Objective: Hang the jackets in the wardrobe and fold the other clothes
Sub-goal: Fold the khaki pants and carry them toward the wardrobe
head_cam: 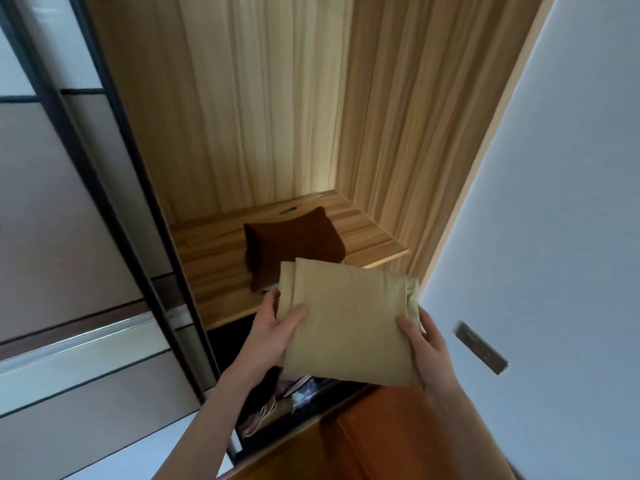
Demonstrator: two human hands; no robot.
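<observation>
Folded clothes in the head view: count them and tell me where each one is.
2. A brown folded garment lies on the wooden shelf. A beige folded garment is held between the left hand and right hand. Another may be hidden under the brown one.

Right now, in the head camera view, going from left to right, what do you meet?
Sliding door panel → left hand → folded beige cloth → right hand → metal door handle.

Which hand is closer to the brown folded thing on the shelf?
Left. The left hand holds the tan folded cloth just below the brown folded cloth. The right hand grips the tan cloth's other side, farther off.
</observation>
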